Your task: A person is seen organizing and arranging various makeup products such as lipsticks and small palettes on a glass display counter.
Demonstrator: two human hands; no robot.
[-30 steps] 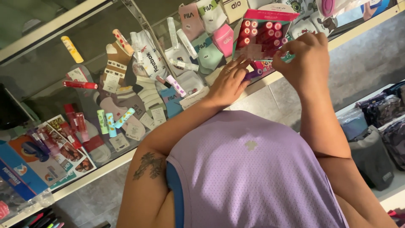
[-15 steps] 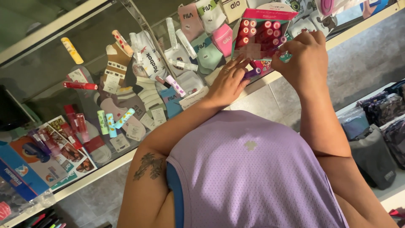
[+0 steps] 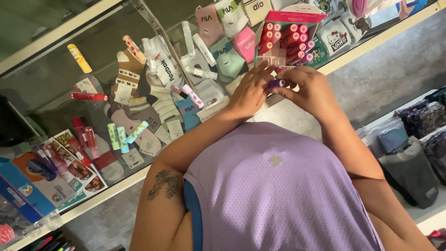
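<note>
My right hand [image 3: 310, 89] is closed around a small purple tube [image 3: 277, 83], just below an open pink display box [image 3: 310, 17] packed with several red and pink tubes. My left hand [image 3: 250, 92] rests on the glass counter [image 3: 55, 65] with its fingers stretched out. Its fingertips reach the box's front and the tube's end. Both hands sit close together at the counter's edge, above my purple shirt.
Loose tubes lie on the glass: a yellow one [image 3: 79, 58], a red one [image 3: 88, 96], and pastel ones [image 3: 121, 137]. Folded socks [image 3: 158, 100] fill the case beneath. A blue box [image 3: 21, 195] stands at left. Bags [image 3: 409, 167] sit on a low shelf at right.
My right hand has dropped from the box front down and left, toward my left hand. It now shows a purple tube in its fingers. My left hand has stayed in place.
</note>
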